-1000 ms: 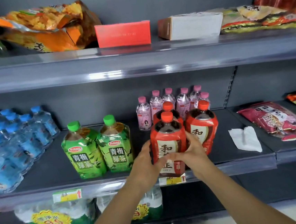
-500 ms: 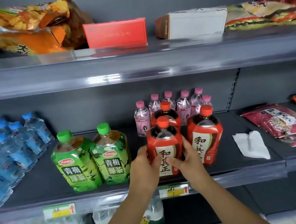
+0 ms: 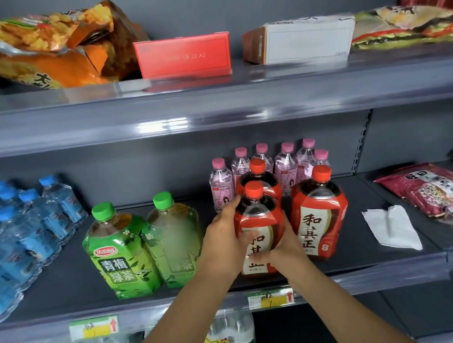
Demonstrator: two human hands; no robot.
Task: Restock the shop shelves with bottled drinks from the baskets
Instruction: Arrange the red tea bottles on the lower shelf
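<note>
Toppling is the main risk. The front red bottle [image 3: 257,215] stands upright on the middle shelf [image 3: 64,278], close to its front lip, and both hands clasp it. The left hand [image 3: 223,238] curls round its left side up to the shoulder, with the thumb across the label. The right hand [image 3: 285,248] grips low on the right, its fingers [image 3: 266,256] lying over the foot of the label.

A second red bottle [image 3: 258,173] stands right behind it. A hard push backward would likely drive that one into the pink-capped bottles [image 3: 286,162], which look light and easily felled. The right hand is squeezed against the neighbouring red bottle [image 3: 319,217], so pulling it out carelessly could drag or tilt that neighbour. Letting go too near the lip risks a fall to the floor.
</note>
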